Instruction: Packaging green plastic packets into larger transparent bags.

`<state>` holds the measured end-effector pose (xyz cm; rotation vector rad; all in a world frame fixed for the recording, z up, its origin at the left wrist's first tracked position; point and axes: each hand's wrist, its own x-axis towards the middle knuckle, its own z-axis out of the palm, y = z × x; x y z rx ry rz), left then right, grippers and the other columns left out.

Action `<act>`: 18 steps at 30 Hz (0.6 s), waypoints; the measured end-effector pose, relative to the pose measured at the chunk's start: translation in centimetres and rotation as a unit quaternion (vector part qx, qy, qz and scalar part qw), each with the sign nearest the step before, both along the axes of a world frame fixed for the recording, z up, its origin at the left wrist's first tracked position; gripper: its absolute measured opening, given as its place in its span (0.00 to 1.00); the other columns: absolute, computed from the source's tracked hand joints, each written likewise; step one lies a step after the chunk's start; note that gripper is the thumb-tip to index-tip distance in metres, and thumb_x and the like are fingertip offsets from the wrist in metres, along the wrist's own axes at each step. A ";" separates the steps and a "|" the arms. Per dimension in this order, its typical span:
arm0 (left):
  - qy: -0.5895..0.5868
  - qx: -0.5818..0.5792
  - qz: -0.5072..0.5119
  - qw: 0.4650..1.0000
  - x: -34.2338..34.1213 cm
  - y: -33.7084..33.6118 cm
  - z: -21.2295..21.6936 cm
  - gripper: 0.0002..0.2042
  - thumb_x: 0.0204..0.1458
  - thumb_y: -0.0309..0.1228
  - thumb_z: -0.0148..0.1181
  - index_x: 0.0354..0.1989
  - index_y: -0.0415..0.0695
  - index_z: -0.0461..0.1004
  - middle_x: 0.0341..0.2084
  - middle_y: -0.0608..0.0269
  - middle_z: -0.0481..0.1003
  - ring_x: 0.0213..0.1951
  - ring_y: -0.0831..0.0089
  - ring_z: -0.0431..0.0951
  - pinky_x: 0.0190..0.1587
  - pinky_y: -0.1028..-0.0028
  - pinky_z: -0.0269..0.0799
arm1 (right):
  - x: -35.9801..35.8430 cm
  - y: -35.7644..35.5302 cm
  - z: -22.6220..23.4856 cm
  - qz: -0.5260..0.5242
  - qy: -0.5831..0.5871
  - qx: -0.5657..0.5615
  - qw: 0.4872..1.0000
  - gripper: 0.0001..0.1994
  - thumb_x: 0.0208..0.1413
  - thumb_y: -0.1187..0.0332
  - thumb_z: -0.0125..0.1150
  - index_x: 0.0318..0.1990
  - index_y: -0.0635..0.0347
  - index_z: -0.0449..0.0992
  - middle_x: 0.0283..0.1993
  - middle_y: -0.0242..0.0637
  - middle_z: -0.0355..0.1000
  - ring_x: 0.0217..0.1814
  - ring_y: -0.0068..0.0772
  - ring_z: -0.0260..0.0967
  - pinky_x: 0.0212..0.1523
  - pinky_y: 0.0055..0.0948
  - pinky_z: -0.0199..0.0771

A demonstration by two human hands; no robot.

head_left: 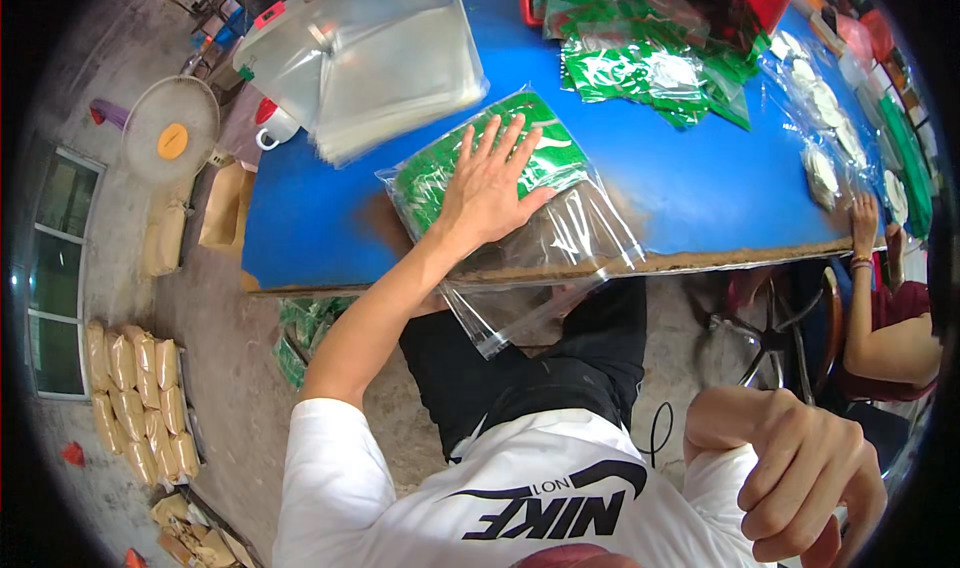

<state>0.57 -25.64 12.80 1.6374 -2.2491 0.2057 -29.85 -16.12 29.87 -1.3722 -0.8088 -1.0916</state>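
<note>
My left hand point(487, 188) lies flat with its fingers spread, pressing on a green packet point(557, 160) inside a clear plastic bag point(570, 233). The bag rests on the blue table point(345, 213). Its transparent end stretches past the table's near edge and hangs over my lap. Raised close to the camera at the lower right is my right hand point(805, 468), well away from the bag. Its fingers are curled closed, and the inside of the grip is hidden.
A stack of clear bags point(400, 78) lies at the far left, beside a white mug point(275, 125). Farther back are green packets point(640, 68) near a red bin point(745, 3). At right, a person's hand point(864, 223) touches the table near bagged white pieces point(825, 108).
</note>
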 end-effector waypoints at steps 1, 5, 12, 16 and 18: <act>-0.004 0.002 -0.006 1.000 0.2 0.1 0.2 0.36 0.56 0.54 0.57 0.69 0.47 0.61 0.70 0.50 0.58 0.70 0.47 0.55 0.72 0.47 0.44 | 0.3 0.4 0.1 -0.013 -0.018 0.020 1.000 0.15 0.53 0.77 0.63 0.48 0.72 0.70 0.18 0.46 0.70 0.14 0.33 0.65 0.16 0.23 0.65; -0.011 0.007 -0.023 1.000 0.4 -0.2 0.2 0.36 0.56 0.53 0.57 0.69 0.46 0.60 0.70 0.50 0.57 0.70 0.47 0.55 0.72 0.47 0.44 | 2.4 2.4 0.3 -0.163 -0.064 0.020 0.984 0.17 0.66 0.63 0.54 0.61 0.42 0.74 0.12 0.16 0.58 0.10 0.10 0.43 0.10 0.13 0.43; -0.021 0.010 -0.019 1.000 0.3 -0.1 0.0 0.37 0.55 0.54 0.58 0.70 0.47 0.59 0.70 0.51 0.57 0.71 0.48 0.54 0.73 0.48 0.43 | 1.4 2.8 -0.1 -0.206 -0.042 0.033 0.977 0.17 0.65 0.62 0.56 0.61 0.43 0.75 0.12 0.17 0.58 0.11 0.11 0.46 0.11 0.15 0.44; -0.018 0.012 -0.021 1.000 0.1 -0.2 0.2 0.37 0.55 0.54 0.57 0.70 0.48 0.59 0.70 0.53 0.57 0.71 0.50 0.54 0.73 0.49 0.43 | 0.5 0.9 -0.1 -0.098 -0.070 -0.002 0.993 0.12 0.51 0.78 0.63 0.44 0.70 0.74 0.17 0.41 0.70 0.13 0.30 0.64 0.15 0.22 0.62; -0.022 0.009 -0.015 1.000 0.0 -0.3 0.1 0.36 0.56 0.54 0.57 0.70 0.49 0.60 0.70 0.53 0.57 0.71 0.51 0.53 0.73 0.50 0.42 | 0.6 2.0 -0.1 -0.187 -0.060 0.014 0.980 0.13 0.58 0.71 0.61 0.50 0.57 0.76 0.15 0.29 0.64 0.13 0.21 0.55 0.14 0.19 0.53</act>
